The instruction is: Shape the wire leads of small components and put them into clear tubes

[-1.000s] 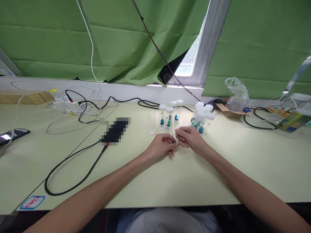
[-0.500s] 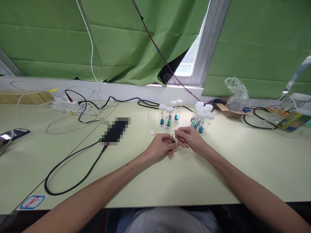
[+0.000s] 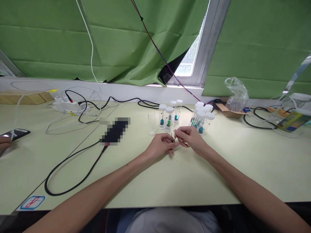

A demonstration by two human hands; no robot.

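Observation:
Close together over the table, both my hands work on one small dark part with thin wire leads. My left hand pinches its dark body between thumb and fingers. At its lead are the closed fingertips of my right hand; the exact grip is too small to make out. Just beyond my left hand stands an open clear tube. White-capped clear tubes with blue or green pieces and thin wires inside stand behind my hands. A second cluster of capped tubes is beyond my right hand.
A black pixelated device with a looped black cable lies left. Another person's hand touches a phone at the left edge. A white power strip, a cardboard box and a plastic jar stand along the back.
My fingers have shifted only slightly around the small dark part. At the far left, the other person's hand has come further into view over the phone.

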